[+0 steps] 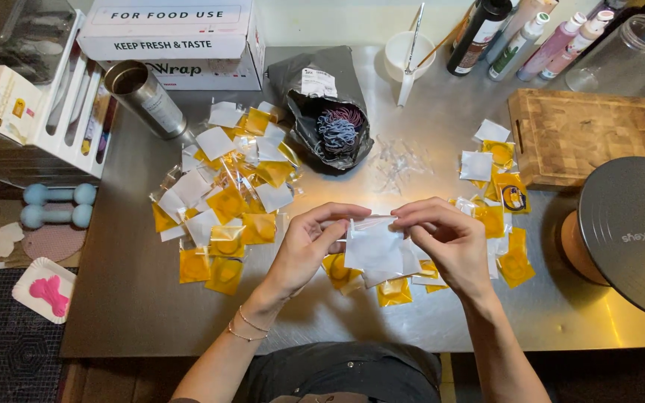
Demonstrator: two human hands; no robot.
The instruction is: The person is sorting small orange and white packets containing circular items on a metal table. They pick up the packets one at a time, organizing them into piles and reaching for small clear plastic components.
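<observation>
From the head camera, both hands meet over the middle of the steel table (136, 298), pinching one small clear plastic sleeve with a white card (375, 246) between them. The left hand (304, 250) grips the sleeve's upper left edge, thumb and forefinger closed on it; the right hand (446, 242) nips the upper right edge, its fingertips (404, 216) curled down onto the mouth. The sleeve hangs just below the fingers of both hands, its top edge running left to right between them, so neither hand is nearer; the flat face looks up at the camera. Beneath it lie a few yellow packets (393, 292), with a larger heap of yellow-and-white packets (225, 198) to the left and a smaller pile (498, 190) to the right beside the wooden board (591, 134). A dark bag of coiled bands (334, 127) sits beyond the hands.
</observation>
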